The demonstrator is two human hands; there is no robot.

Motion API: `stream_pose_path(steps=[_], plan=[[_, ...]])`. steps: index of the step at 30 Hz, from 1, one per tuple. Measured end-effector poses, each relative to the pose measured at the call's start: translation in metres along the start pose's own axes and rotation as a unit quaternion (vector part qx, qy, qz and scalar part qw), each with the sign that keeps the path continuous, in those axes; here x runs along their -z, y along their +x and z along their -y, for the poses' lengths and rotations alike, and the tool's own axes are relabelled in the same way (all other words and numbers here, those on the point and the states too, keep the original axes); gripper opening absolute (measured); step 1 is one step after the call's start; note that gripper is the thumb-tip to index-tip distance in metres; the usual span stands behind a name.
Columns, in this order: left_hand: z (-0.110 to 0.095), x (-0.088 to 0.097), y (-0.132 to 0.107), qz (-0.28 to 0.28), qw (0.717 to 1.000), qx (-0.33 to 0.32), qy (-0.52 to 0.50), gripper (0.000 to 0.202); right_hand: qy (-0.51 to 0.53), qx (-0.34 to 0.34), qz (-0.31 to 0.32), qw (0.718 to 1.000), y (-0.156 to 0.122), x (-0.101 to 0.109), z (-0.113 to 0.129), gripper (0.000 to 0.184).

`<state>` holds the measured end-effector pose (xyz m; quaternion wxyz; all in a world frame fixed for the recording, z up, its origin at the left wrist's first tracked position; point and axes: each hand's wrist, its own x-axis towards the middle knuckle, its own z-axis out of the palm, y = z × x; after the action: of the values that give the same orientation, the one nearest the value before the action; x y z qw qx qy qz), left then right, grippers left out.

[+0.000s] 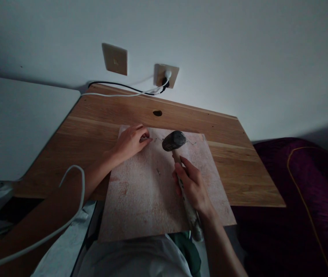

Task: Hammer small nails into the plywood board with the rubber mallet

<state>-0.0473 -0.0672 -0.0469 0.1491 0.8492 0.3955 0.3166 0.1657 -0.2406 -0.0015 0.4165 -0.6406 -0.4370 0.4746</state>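
A pinkish board (141,200) lies on a wooden desk (100,127) and overhangs its near edge. My right hand (191,184) is wrapped round the handle of a hammer, whose dark head (174,140) hovers over the board's far part. My left hand (131,142) rests at the board's far left corner with fingers pinched on a small nail (149,139), just left of the hammer head. Another small nail (158,171) lies on the board near its middle. A thin bent nail or wire (192,143) sits right of the hammer head.
A white cable (74,192) loops over my left forearm. Two wall plates (114,58) sit above the desk, one with plugs and cables (164,79). A dark purple cushion (302,200) lies to the right. A white surface (16,127) stands at the left.
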Motion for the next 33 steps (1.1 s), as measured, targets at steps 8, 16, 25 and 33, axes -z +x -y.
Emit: stream_pose_path(steps=[8, 16, 25, 33], plan=[[0.003, 0.001, -0.003, 0.012, 0.999, -0.001, -0.031, 0.038, 0.017, 0.043, 0.031, 0.998, 0.019, -0.021, 0.025, 0.04], [0.01, 0.0, -0.006, 0.003, 0.997, -0.047, -0.053, 0.055, -0.03, 0.055, 0.076, 0.995, 0.036, -0.039, 0.021, 0.04], [0.007, 0.001, -0.006, 0.015, 0.997, -0.048, -0.05, 0.05, -0.027, 0.042, 0.077, 0.996, 0.04, -0.038, 0.02, 0.044], [0.005, 0.0, -0.004, 0.024, 0.999, -0.017, -0.026, 0.029, -0.009, 0.043, 0.069, 0.997, 0.031, -0.029, 0.023, 0.042]])
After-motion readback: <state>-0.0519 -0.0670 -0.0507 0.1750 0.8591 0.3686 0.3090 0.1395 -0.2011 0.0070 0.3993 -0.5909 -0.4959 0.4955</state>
